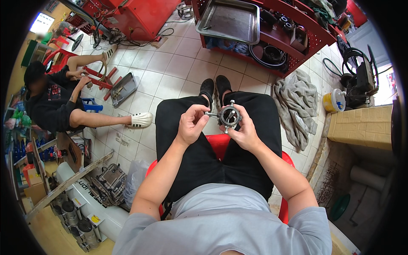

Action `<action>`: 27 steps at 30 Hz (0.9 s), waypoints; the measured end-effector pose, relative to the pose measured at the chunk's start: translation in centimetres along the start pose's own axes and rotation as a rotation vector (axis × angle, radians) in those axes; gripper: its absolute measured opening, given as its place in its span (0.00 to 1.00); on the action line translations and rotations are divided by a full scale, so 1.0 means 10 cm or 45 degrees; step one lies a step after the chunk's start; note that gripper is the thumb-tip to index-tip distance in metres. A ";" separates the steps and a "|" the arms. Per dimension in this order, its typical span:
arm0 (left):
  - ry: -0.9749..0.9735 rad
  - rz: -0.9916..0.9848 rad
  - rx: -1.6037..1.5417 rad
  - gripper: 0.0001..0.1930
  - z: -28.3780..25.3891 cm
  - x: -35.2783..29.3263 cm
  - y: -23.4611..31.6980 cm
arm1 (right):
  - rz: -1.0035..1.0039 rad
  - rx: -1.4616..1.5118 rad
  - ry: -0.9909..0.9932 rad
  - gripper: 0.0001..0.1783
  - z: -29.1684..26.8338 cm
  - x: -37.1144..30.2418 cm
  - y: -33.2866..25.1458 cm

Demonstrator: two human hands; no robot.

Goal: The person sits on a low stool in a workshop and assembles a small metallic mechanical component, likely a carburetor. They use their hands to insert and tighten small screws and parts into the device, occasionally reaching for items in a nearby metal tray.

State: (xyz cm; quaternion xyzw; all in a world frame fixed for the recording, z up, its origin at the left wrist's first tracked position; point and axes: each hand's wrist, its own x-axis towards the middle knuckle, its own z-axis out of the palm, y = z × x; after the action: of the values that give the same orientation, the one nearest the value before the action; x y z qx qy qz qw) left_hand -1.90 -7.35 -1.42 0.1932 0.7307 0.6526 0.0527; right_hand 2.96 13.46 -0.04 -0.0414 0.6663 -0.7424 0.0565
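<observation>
Above my lap, my right hand (pixel 245 132) grips a round dark metal ring (pixel 222 120) by its right side, thumb below and fingers behind. Several bright bolts stick out around the ring, one at the top and others near the bottom. From its left side a bolt (pixel 213 114) points toward my left hand (pixel 192 125). Thumb and forefinger of that hand pinch the bolt's outer end. Through the ring's opening some metal parts show, too small to make out.
A person in black (pixel 55 95) sits at the left, handling a part above a grey tray (pixel 124 89). Ahead, a metal tray (pixel 227 21) rests on a red cart (pixel 316 36). A grey cloth (pixel 295 102) lies on the tiles at right, near a yellow-white bucket (pixel 334 101).
</observation>
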 end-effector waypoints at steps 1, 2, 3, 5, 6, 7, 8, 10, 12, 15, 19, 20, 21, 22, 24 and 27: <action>-0.017 0.004 -0.013 0.19 -0.04 -0.01 -0.07 | 0.019 0.031 0.001 0.36 0.01 0.00 -0.01; -0.034 0.009 -0.026 0.15 -0.07 -0.02 -0.13 | -0.046 -0.045 0.012 0.34 0.02 0.01 -0.01; -0.038 0.029 -0.085 0.12 -0.09 -0.03 -0.19 | -0.112 -0.120 0.022 0.32 0.04 0.02 -0.02; -0.003 0.028 -0.151 0.11 -0.04 0.02 -0.08 | -0.169 -0.181 0.044 0.30 0.04 0.02 -0.02; 0.042 0.008 -0.152 0.14 0.00 0.02 0.00 | -0.162 -0.163 0.047 0.30 0.03 0.02 -0.01; 0.091 -0.012 -0.148 0.18 0.02 0.03 0.08 | -0.157 -0.142 0.045 0.30 0.03 0.02 -0.01; 0.051 0.034 -0.076 0.20 0.01 0.02 0.05 | -0.116 -0.110 0.025 0.32 0.02 0.02 -0.01; -0.023 0.000 -0.014 0.18 -0.06 -0.01 -0.10 | -0.032 -0.046 -0.017 0.37 0.01 0.01 -0.02; -0.023 0.009 -0.042 0.17 -0.08 -0.04 -0.24 | -0.051 -0.088 -0.020 0.37 0.02 0.01 -0.02; 0.052 0.034 -0.204 0.17 0.02 0.03 0.02 | -0.029 -0.045 0.000 0.37 0.00 0.00 -0.02; -0.007 -0.102 0.009 0.23 -0.05 -0.02 -0.09 | -0.085 -0.146 -0.017 0.37 0.01 0.01 -0.02; 0.003 -0.063 -0.051 0.22 -0.07 -0.03 -0.15 | -0.084 -0.131 -0.010 0.35 0.03 0.01 -0.04; 0.012 -0.024 -0.111 0.21 -0.09 -0.04 -0.21 | -0.084 -0.116 -0.003 0.33 0.06 0.01 -0.06; 0.053 0.034 -0.192 0.19 -0.04 0.00 -0.15 | -0.081 -0.107 0.012 0.30 0.06 0.01 -0.06; 0.154 0.042 -0.219 0.17 0.07 0.05 0.05 | -0.020 -0.017 0.008 0.34 0.01 0.00 -0.03; 0.089 0.029 -0.065 0.18 0.01 -0.01 -0.08 | 0.011 0.050 0.004 0.36 0.02 0.00 -0.02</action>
State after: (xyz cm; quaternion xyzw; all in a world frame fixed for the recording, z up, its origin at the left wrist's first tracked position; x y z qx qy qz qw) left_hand -1.98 -7.30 -2.18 0.1772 0.7129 0.6780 0.0247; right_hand 3.00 13.26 0.16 -0.0363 0.6520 -0.7550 0.0593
